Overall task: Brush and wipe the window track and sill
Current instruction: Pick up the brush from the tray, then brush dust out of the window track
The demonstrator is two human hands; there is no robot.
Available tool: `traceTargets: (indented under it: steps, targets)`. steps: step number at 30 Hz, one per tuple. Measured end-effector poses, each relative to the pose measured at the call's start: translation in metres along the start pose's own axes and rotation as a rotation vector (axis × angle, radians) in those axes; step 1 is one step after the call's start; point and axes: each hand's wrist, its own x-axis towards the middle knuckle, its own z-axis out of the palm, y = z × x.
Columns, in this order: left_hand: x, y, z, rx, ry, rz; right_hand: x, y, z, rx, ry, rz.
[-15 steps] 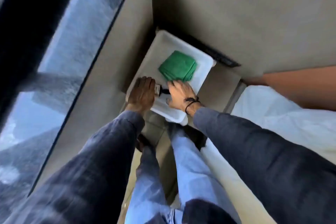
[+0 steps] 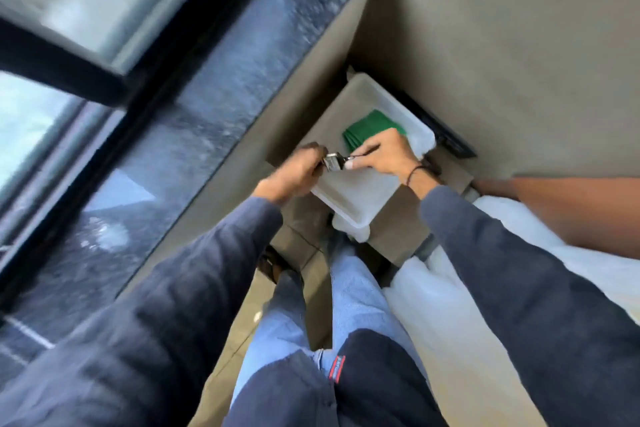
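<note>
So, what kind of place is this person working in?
Probably a bedroom or a similar indoor room, right beside a window. A dark-framed window with a stone sill runs on the left, white bedding lies on the right, and a white tray with a green cloth sits in the corner.

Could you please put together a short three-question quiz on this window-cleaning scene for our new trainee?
1. True or false: the green cloth lies inside the white tray.
2. What do the left hand and right hand hold between them? A) brush B) spray bottle C) sponge
3. Fill in: the window track runs on the person's ____ side.

Key:
1. True.
2. A, the brush, above the tray.
3. Left.
</note>
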Motion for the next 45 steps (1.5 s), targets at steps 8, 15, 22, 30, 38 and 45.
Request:
traceTargets:
  steps: [8, 15, 22, 30, 38, 45]
  targets:
    - [-0.169, 0.024, -0.139, -0.265, 0.246, 0.021, -0.113, -0.150, -0.015, 0.593, -0.163, -0.317]
    - [-0.300, -0.023, -0.179, -0.431, 0.399, -0.165, -0.168, -0.271, 0.084, 0.301, -0.282, -0.579]
    - [-0.390, -0.075, -0.095, -0.067, 0.837, -0.791, -0.194, -0.339, 0.185, 0.218, 0.042, -0.689]
    - [-0.391, -0.095, -0.003, 0.037, 0.625, -0.920, -0.213, -0.358, 0.200, -0.442, 0.400, -0.996]
    - [-0.393, -0.107, 0.002, 0.079, 0.573, -0.925, -0.229, -0.361, 0.226, -0.417, 0.184, -0.910]
    - [-0.396, -0.103, -0.003, 0.070, 0.557, -0.915, -0.227, -0.364, 0.220, -0.380, -0.028, -0.855]
